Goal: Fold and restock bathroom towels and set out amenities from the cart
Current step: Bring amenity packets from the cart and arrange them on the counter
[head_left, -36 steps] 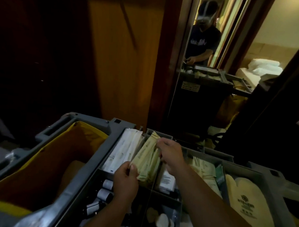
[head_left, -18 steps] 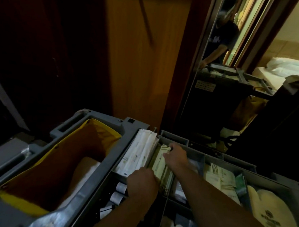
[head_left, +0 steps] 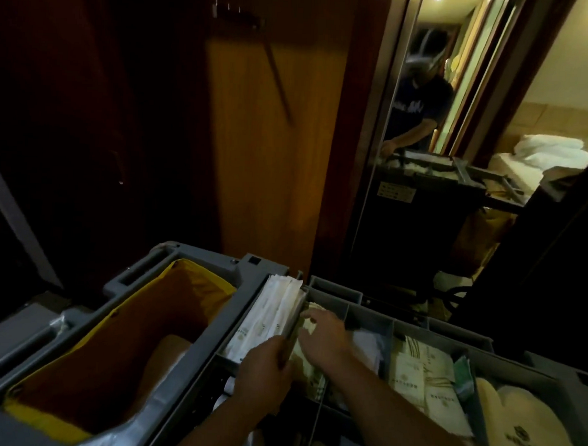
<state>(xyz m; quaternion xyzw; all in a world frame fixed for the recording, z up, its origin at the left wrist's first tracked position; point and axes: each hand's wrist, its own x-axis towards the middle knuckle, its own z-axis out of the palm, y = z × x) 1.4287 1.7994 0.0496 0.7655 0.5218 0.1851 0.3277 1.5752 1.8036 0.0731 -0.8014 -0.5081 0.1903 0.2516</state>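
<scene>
On top of the grey cart tray (head_left: 371, 314), a stack of pale green amenity packets (head_left: 313, 375) stands inside a narrow compartment. My left hand (head_left: 266, 371) grips the near end of that stack, right beside the divider. My right hand (head_left: 326, 337) lies over the far end with fingers spread and pressing down on the packets. A row of white sachets (head_left: 270, 318) fills the compartment just to the left.
A yellow-lined linen bag (head_left: 195, 286) hangs at the cart's left. To the right are cream boxed amenities (head_left: 417, 371) and a cream printed pouch (head_left: 529, 435). Small bottles (head_left: 226, 386) lie near my left wrist. Wooden doors and a mirror (head_left: 421, 134) stand ahead.
The green packets, held up above the tray a second ago, have gone down into their compartment. Both hands followed them down, and my view has tilted upward.
</scene>
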